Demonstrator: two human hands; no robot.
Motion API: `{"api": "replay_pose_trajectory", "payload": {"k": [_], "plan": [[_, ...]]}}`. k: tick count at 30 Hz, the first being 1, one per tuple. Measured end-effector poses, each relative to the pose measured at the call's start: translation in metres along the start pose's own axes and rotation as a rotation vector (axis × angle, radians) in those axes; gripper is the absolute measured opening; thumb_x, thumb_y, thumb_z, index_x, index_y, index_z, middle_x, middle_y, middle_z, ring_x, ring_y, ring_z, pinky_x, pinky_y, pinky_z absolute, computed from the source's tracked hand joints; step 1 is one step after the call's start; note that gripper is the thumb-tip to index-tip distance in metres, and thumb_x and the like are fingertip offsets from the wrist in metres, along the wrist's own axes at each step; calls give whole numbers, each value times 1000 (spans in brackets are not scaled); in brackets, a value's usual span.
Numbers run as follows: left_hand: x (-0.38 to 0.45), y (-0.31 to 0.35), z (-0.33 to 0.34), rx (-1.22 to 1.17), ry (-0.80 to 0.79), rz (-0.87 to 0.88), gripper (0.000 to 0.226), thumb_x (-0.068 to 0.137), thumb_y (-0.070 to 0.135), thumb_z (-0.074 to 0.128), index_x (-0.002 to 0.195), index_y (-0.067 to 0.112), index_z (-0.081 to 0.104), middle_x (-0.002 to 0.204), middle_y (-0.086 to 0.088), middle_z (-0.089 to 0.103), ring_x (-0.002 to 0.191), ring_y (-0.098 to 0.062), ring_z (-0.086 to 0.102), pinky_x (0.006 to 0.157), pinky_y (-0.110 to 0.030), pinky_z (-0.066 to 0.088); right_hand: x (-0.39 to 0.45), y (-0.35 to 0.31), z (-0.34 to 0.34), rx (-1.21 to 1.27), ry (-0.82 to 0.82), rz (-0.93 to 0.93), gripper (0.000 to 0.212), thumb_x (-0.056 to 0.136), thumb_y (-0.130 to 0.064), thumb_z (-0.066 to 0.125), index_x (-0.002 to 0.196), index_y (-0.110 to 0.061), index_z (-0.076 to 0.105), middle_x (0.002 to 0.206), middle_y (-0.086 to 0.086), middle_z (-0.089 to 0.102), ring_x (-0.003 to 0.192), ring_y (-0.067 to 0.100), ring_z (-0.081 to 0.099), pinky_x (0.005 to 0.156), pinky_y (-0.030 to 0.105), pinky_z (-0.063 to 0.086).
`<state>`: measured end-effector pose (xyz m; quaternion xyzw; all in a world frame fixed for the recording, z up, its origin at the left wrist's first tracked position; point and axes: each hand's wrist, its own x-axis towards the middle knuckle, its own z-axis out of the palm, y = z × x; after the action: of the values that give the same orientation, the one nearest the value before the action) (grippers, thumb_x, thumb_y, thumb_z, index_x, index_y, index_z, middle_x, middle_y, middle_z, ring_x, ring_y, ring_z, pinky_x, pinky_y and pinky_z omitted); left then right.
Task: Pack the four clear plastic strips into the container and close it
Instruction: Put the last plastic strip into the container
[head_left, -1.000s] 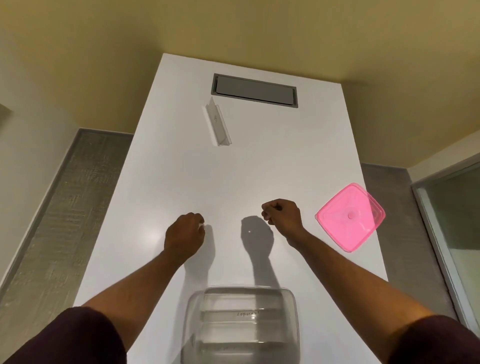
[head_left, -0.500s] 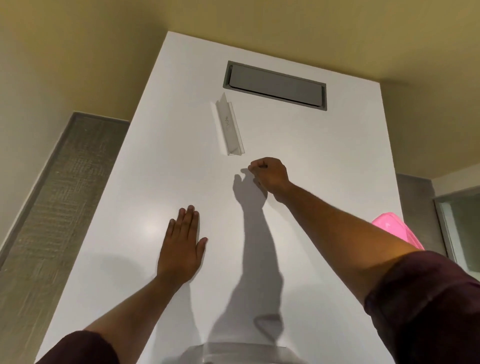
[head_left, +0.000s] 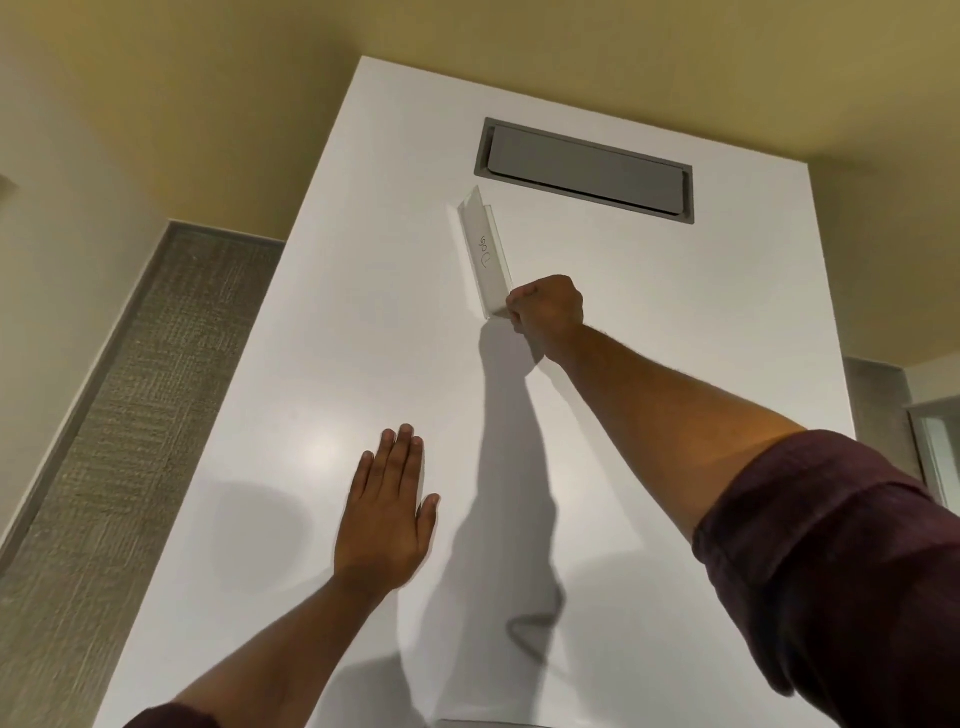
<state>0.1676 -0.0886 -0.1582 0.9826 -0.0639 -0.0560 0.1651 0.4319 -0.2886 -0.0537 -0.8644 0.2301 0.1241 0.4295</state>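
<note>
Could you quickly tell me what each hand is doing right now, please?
Left hand: open, flat on the white table, holding nothing.
Right hand: closed on the near end of the clear plastic strip.

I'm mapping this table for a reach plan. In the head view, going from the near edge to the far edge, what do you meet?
Left hand flat on the table → right hand closed at the near end of the clear strip → the strip itself → grey recessed panel.
</note>
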Motion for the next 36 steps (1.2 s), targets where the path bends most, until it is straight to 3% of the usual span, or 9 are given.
{"api": "replay_pose_trajectory", "payload": {"k": [8,15,19,22,25,28,31,33,36], "plan": [[0,-1,1,28,-13,-11,72,101,44,31,161,13,6,171,-3,2,157,-22,2,125,-45,14,8,-5,12,-72,16,21,20,82,-15,61,93,-6,76,91,13,79,86,31,77,81,41,64],[0,0,0,27,-11,-10,71,101,45,29,161,14,6,171,-2,3,157,-22,2,126,-43,11,-4,-1,5,-25,77,4,29,72,-18,53,77,-8,79,77,13,77,76,32,75,76,40,64],[0,1,-2,33,-15,-15,71,101,45,28,161,14,6,171,-3,3,157,-22,1,126,-42,10,-26,9,-11,213,59,32,25,74,-11,57,53,-14,71,56,4,67,53,26,61,57,34,52],[0,6,-12,25,-54,-27,69,102,43,28,160,12,8,170,-5,4,157,-22,0,126,-44,11,-59,27,-27,371,-25,51,29,82,-10,61,55,-14,69,56,2,66,47,19,57,51,27,46],[3,12,-26,-34,-117,-47,69,101,41,31,159,8,14,169,-7,6,157,-26,1,127,-46,10,-99,53,-40,468,-52,42,22,91,-9,64,73,-12,76,68,6,73,58,17,67,63,34,52],[11,28,-46,-295,-161,-127,70,100,28,51,158,6,19,168,-10,13,156,-28,9,125,-39,11,-140,80,-50,509,-22,37,17,94,-6,63,86,-11,77,72,3,76,63,15,71,65,28,56],[15,67,-77,-762,-147,-367,54,101,26,54,151,13,39,151,-5,49,142,-24,43,113,-29,33,-185,104,-56,516,-7,43,18,94,-5,62,88,-13,78,73,3,78,66,15,73,64,25,56],[13,93,-94,-939,-160,-457,45,101,34,53,143,18,48,133,1,63,129,-21,55,103,-30,42,-213,118,-57,535,-9,66,16,94,-6,63,91,-11,78,74,4,78,69,17,73,66,27,57],[2,122,-113,-1196,-236,-528,48,98,40,57,138,14,53,124,-4,66,114,-23,63,104,-44,51,-255,131,-59,565,-34,76,15,94,-6,64,91,-10,78,75,5,79,70,18,73,70,30,60]]}}
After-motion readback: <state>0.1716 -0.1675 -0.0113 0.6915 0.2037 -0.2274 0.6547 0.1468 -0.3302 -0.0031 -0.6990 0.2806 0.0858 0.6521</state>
